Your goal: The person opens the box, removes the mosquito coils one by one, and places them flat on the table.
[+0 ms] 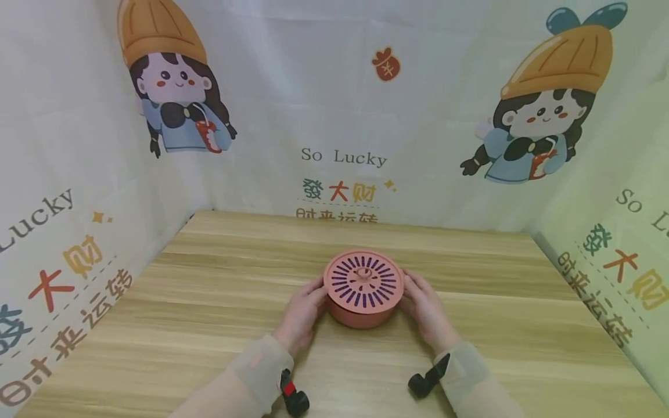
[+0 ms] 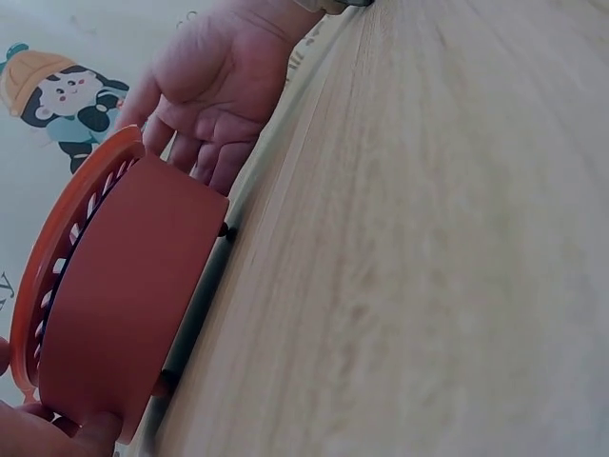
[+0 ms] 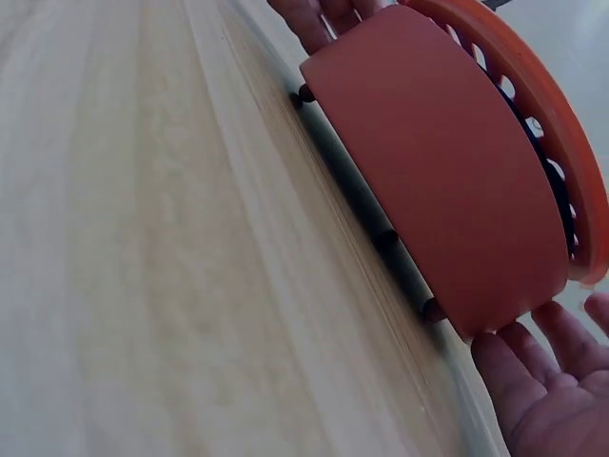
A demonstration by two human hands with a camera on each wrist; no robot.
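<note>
Pale backdrop cloth [image 1: 261, 174] rises behind the wood-grain bench [image 1: 157, 325], its lettering [image 1: 344, 157] reading "So Lucky" above 發大财 in teal, red and yellow; brown 时来运转 beneath is partly cut off by the far edge. One red pouch print [image 1: 386, 64] bears a ¥-like sign. Near mid-bench, a coral round box [image 1: 363, 320] with a slotted lid [image 1: 364, 283] sits between left hand [image 1: 300, 316] and right hand [image 1: 428, 310], each grip clamped on its side. Whether its small feet touch the wood, I cannot tell.
</note>
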